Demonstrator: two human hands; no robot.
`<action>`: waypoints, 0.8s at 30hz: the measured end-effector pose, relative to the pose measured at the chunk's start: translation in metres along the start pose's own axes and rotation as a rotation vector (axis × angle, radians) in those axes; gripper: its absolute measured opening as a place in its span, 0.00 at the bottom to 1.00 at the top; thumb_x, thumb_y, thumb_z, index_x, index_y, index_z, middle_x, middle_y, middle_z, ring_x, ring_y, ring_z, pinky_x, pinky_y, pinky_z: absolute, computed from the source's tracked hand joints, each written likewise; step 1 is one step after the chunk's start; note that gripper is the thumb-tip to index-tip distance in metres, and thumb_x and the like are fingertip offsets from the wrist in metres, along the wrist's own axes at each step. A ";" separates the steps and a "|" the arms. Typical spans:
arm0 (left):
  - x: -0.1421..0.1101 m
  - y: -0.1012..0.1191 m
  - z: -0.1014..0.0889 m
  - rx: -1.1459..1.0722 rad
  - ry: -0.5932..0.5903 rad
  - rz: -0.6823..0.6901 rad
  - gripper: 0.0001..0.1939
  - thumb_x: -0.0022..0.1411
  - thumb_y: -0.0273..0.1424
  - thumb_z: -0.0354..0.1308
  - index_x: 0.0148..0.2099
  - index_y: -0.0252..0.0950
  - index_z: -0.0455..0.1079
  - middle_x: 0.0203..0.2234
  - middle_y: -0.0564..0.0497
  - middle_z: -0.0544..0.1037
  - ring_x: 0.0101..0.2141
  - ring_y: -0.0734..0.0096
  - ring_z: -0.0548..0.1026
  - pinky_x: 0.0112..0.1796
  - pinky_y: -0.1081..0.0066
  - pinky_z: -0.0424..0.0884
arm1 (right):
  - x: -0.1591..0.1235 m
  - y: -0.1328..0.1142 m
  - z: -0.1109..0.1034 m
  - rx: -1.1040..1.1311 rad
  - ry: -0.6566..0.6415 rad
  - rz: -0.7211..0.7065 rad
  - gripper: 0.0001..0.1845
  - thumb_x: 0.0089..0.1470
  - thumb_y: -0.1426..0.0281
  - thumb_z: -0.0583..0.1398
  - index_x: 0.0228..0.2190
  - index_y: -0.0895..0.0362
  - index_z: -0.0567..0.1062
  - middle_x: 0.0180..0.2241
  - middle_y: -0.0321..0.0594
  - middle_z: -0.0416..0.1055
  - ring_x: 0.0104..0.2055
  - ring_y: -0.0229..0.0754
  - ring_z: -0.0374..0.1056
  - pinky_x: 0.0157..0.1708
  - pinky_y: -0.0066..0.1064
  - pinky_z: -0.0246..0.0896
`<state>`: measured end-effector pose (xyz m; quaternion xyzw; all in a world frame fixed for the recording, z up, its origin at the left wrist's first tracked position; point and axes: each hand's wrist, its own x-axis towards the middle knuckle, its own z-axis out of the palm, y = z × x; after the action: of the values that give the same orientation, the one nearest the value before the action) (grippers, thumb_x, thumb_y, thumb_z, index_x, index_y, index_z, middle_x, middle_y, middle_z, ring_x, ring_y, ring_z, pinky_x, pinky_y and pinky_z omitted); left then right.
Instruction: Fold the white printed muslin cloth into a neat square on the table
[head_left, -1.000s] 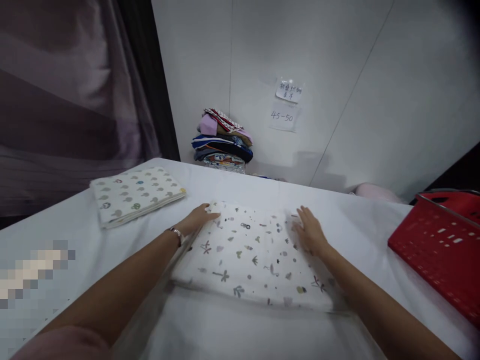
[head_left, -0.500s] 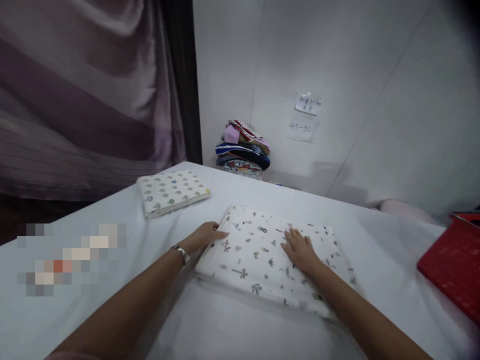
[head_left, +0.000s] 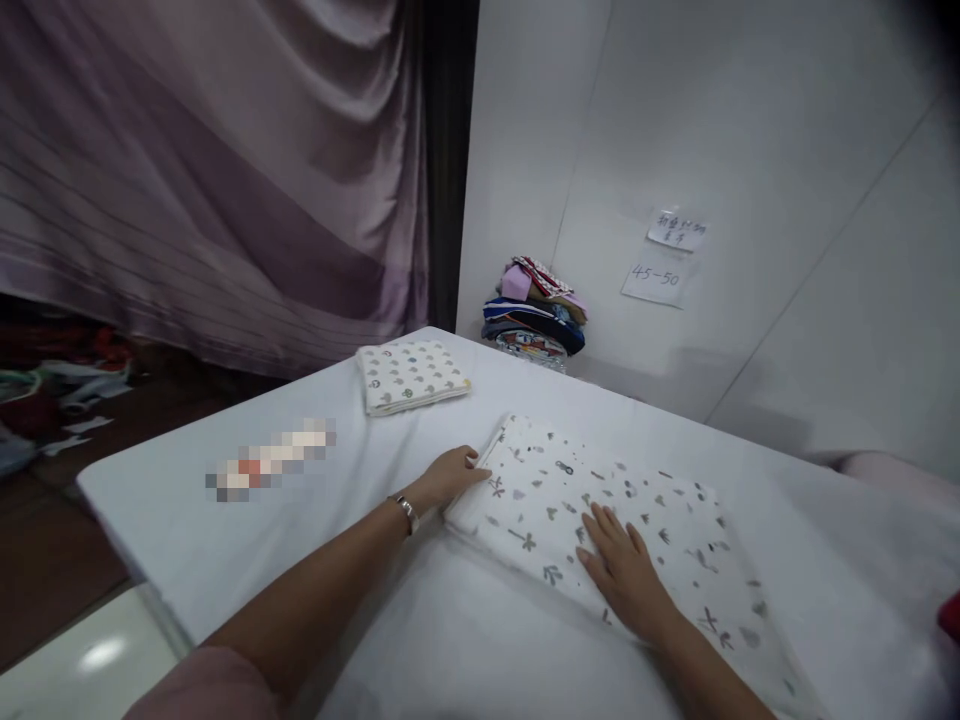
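Note:
A folded white cloth [head_left: 540, 510] with small grey and beige plant prints lies on the white-covered table before me. My left hand [head_left: 454, 472], a silver band at its wrist, has its thumb and curled fingers on the cloth's left edge; the undersides of those fingers are hidden. Flat on the cloth's top, near its front edge, rests my right hand [head_left: 626, 570] with fingers spread. Farther back on the left sits a second, smaller folded cloth [head_left: 416, 375] with rows of grey prints, untouched.
A pixelated object [head_left: 274, 462] lies on the left of the table [head_left: 187, 560]. Stacked folded fabrics [head_left: 536, 310] stand beyond the far edge by the wall, below paper notes [head_left: 652, 279]. A purple curtain [head_left: 300, 200] hangs at left. Something red [head_left: 951, 620] shows at far right.
The view has swung left, so everything sits farther right in the picture. My right hand has slid toward me and left across the cloth; my left hand stays at its edge.

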<state>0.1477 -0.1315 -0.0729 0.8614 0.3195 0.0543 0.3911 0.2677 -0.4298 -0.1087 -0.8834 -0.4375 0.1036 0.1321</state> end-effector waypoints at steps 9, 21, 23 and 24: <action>-0.014 0.002 0.016 0.059 0.190 0.130 0.10 0.53 0.35 0.56 0.38 0.38 0.67 0.37 0.50 0.74 0.37 0.67 0.71 0.36 0.71 0.62 | 0.077 -0.031 -0.031 0.438 0.180 0.020 0.17 0.52 0.68 0.53 0.41 0.54 0.76 0.48 0.41 0.70 0.52 0.47 0.63 0.54 0.40 0.54; -0.013 -0.012 0.024 0.032 0.159 0.176 0.08 0.53 0.37 0.56 0.35 0.40 0.65 0.35 0.52 0.71 0.32 0.70 0.69 0.32 0.72 0.60 | 0.230 -0.087 -0.022 0.560 0.058 0.318 0.10 0.56 0.68 0.57 0.26 0.61 0.70 0.19 0.31 0.67 0.16 0.29 0.62 0.15 0.20 0.57; -0.012 -0.014 0.026 0.014 0.150 0.175 0.07 0.53 0.37 0.56 0.34 0.40 0.66 0.35 0.52 0.70 0.31 0.71 0.69 0.31 0.72 0.60 | 0.240 -0.089 -0.022 0.526 0.000 0.384 0.13 0.57 0.65 0.57 0.26 0.62 0.70 0.20 0.30 0.66 0.17 0.28 0.61 0.17 0.21 0.59; -0.011 -0.015 0.027 0.006 0.151 0.177 0.07 0.53 0.36 0.56 0.34 0.40 0.66 0.34 0.52 0.70 0.30 0.72 0.69 0.31 0.72 0.60 | 0.244 -0.090 -0.022 0.507 -0.029 0.416 0.13 0.57 0.65 0.57 0.27 0.62 0.70 0.21 0.30 0.67 0.18 0.29 0.62 0.18 0.22 0.60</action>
<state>0.1406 -0.1481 -0.1005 0.8808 0.2709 0.1527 0.3571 0.3526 -0.1850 -0.0755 -0.8913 -0.2096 0.2464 0.3178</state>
